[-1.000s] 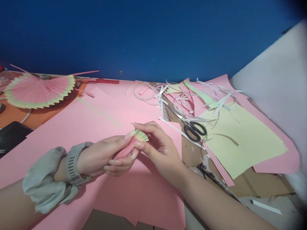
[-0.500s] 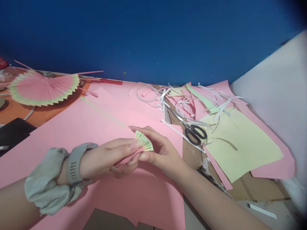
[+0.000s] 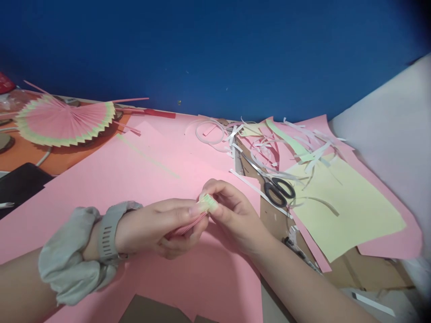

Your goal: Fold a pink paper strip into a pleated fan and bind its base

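Note:
A pleated pink paper fan (image 3: 209, 202) with a yellow-green edge is folded into a narrow stack above the pink sheet (image 3: 215, 273). My left hand (image 3: 171, 224) is closed round its pink length, thumb on top; a watch and a scrunchie circle that wrist. Fingers and thumb of my right hand (image 3: 232, 211) pinch the yellow-green end from both sides. Part of the stack lies hidden in the left palm and fingers.
An opened pleated fan (image 3: 67, 121) lies at the back left beside a dark flat object (image 3: 23, 188). To the right are black-handled scissors (image 3: 279, 190), paper strips (image 3: 259, 148) and a pale yellow sheet (image 3: 343, 211). A blue wall (image 3: 215, 54) stands behind.
The fan's yellow-green end was spread wide before; now the right fingers press it together into a narrow stack. The view has shifted slightly.

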### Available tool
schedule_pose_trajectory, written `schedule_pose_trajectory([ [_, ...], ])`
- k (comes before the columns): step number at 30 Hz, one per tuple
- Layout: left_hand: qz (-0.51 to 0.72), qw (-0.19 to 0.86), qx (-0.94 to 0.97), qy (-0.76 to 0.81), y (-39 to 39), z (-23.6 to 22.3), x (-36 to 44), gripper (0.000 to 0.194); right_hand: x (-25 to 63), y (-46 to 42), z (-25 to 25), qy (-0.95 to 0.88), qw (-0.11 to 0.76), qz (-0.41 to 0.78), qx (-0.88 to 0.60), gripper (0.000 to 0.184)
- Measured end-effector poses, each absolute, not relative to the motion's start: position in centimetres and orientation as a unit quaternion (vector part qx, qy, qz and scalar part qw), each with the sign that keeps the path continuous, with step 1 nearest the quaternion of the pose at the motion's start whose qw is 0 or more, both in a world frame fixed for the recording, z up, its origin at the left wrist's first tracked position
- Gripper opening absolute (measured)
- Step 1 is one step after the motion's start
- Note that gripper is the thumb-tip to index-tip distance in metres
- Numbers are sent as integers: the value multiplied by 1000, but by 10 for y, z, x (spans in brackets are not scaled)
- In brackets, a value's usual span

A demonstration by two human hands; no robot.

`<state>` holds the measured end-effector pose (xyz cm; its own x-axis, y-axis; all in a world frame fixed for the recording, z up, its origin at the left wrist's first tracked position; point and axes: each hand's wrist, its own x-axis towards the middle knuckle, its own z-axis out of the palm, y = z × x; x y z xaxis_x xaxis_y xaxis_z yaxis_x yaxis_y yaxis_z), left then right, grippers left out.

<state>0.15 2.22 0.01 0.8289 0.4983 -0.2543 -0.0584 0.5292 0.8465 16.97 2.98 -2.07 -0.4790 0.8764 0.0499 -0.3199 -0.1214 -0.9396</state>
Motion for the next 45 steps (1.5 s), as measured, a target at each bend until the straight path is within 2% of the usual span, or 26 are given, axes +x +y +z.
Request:
schedule_pose_trajectory([
  [4,277,647,595,388,15,-3,9,33,169,30,-21,-489,431,710,-266,5],
  [6,283,616,606,416,11,-3,12,35,169,30,-21,-480,433,716,-261,5],
  [9,292,636,592,400,8,-3,14,36,169,29,-23,-476,433,717,-267,8],
  [14,313,658,584,358,6,-2,12,30,171,28,-24,-492,434,701,-281,25],
  [18,308,687,561,345,8,1,11,32,171,28,-25,-498,448,694,-266,15],
  [23,304,707,541,340,10,0,11,40,170,26,-23,-509,449,684,-268,17],
  [30,324,646,581,375,9,-3,12,35,169,26,-20,-520,492,616,-328,11],
  [38,307,673,534,409,10,0,14,35,170,25,-21,-510,478,619,-358,7],
  [45,297,669,548,406,9,-3,13,39,167,24,-19,-501,479,647,-317,8],
])
